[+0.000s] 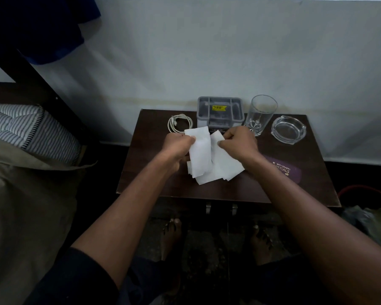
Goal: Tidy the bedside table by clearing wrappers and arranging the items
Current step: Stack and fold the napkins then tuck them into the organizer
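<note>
Several white paper sheets [204, 154] hang in a loose bunch over the middle of the dark wooden bedside table [141, 172]. My left hand [177, 147] pinches their left edge near the top. My right hand [238, 143] pinches the right edge, fingers closed on the paper. Behind the papers stands a grey plastic box [220, 112] with a yellow sticker. A coiled white cable [180, 124] lies at the back left. A clear drinking glass [261, 114] and a glass ashtray [288, 128] stand at the back right. A purple spectacle case [289, 171] lies partly under my right forearm.
The table stands against a white wall [207, 62]. A bed with a striped pillow [33, 128] and beige sheet [26, 205] lies to the left. A dark frame post [42, 89] rises at upper left. My bare feet [172, 234] stand under the table's front edge. Clutter [370, 219] sits at right.
</note>
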